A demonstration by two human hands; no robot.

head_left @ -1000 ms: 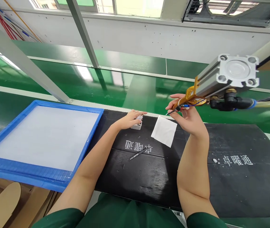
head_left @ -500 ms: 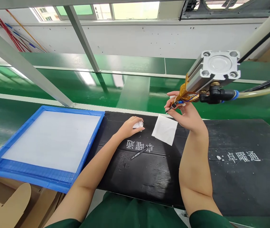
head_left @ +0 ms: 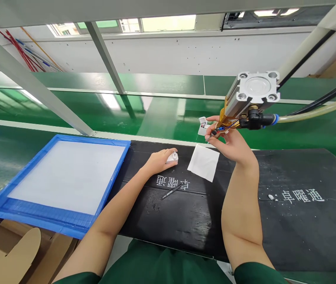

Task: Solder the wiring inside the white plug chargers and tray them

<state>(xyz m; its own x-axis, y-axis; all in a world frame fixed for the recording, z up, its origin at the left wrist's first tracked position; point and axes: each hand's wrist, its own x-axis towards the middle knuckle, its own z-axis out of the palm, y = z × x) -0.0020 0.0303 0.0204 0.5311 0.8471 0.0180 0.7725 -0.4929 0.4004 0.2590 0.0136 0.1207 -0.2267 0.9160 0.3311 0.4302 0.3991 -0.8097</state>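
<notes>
— Where is the white case?
— It is left of the white sheet; the left hand lies low, fingers curled around it.
— And the right hand?
— Raised, right of the sheet, wrist bent inward, fingers around the metal tool at its tip.

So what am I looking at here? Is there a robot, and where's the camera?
No robot: these are a person's bare hands, seen from a camera worn on the head, looking forward and down.

The left hand holds a small white part on the black mat. The right hand has its fingers at the narrow end of a machine tool with a silvery block and hoses; how firmly they grip it is hidden.

On the mat lie a white square sheet and dark tweezers. To the left is a blue tray with a white lining, and beyond the right fingertips, a small white piece.
</notes>
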